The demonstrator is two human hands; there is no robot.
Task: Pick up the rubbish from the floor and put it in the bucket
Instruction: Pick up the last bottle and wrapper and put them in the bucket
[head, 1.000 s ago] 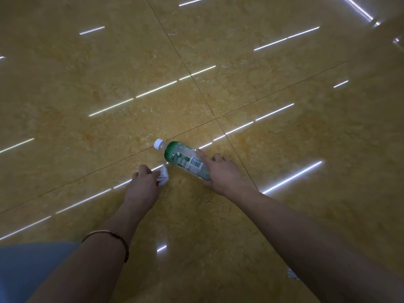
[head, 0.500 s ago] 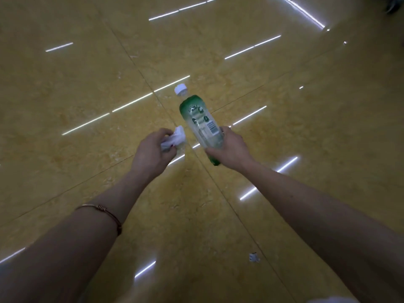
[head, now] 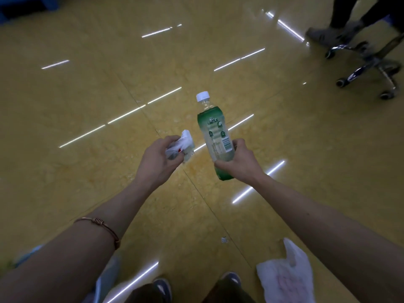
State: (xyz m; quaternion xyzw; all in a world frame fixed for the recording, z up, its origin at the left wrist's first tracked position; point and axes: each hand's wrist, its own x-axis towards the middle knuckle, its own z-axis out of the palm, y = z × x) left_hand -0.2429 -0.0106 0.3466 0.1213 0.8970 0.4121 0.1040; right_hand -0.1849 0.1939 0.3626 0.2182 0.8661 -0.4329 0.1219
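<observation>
My right hand (head: 240,160) grips a green-labelled plastic bottle (head: 215,132) with a white cap, held off the floor with the cap pointing away from me. My left hand (head: 157,160) holds a crumpled white wrapper (head: 183,144) with a bit of red on it, also off the floor. A white plastic bag (head: 286,274) lies on the floor near my right foot, and a tiny scrap (head: 223,239) lies between my arms. No bucket is in view.
The floor (head: 87,95) is glossy yellow tile with light reflections. An office chair's wheeled base (head: 369,62) and another person's legs and shoes (head: 341,27) are at the top right. A dark blue object (head: 26,5) sits at the top left corner. My shoes (head: 161,287) show at the bottom.
Both hands have lifted the bottle and the wrapper off the floor. The view has risen and swung, bringing the chair, the white bag and my feet into sight.
</observation>
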